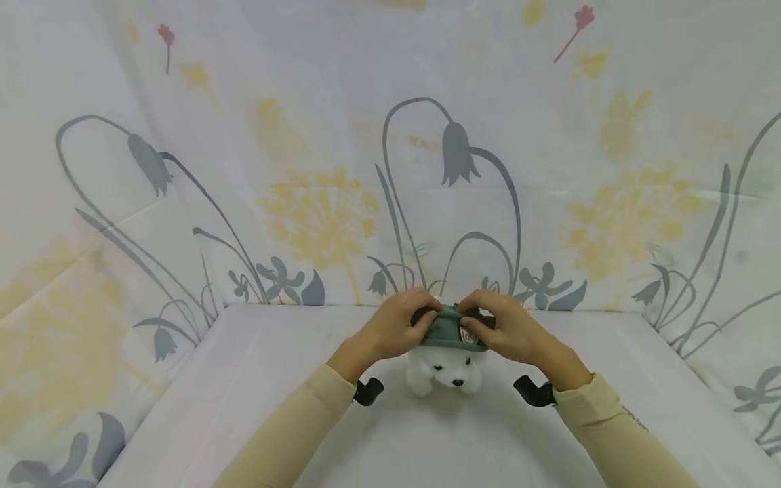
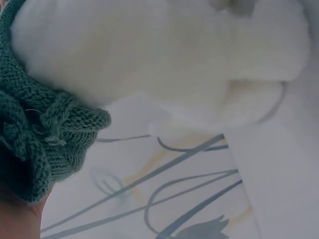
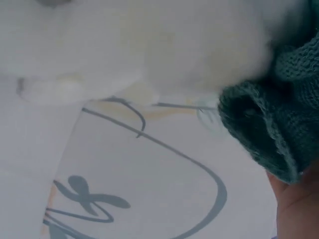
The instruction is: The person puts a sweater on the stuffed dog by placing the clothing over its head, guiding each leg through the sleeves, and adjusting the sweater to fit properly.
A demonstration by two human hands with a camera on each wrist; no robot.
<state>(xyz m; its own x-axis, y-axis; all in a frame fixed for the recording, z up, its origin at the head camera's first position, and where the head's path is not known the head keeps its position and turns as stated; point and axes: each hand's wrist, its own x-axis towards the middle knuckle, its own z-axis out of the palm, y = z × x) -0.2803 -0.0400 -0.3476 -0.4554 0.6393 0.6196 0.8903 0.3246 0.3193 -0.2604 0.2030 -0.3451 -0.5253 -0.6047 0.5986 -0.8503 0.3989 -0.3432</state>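
Note:
A white plush dog [image 1: 448, 366] sits on the white surface, its dark eyes and nose facing me. On its head is a green knitted hat [image 1: 448, 330] with a small pale label on the front. My left hand [image 1: 399, 324] pinches the hat's left side between thumb and fingers, and my right hand [image 1: 506, 325] pinches the right side near the label. In the left wrist view, the knit hat [image 2: 55, 124] shows folds and a rolled edge against the white fur [image 2: 149, 55]. From the right wrist, a gaping fold of the hat [image 3: 259, 129] appears above part of my hand [image 3: 299, 209].
A white table surface [image 1: 256, 379] lies beneath the plush. Behind it and at both sides hangs a pale cloth [image 1: 342, 102] printed with grey and yellow flowers. Black wrist mounts [image 1: 369, 392] stick out inward from both beige sleeves [image 1: 293, 427].

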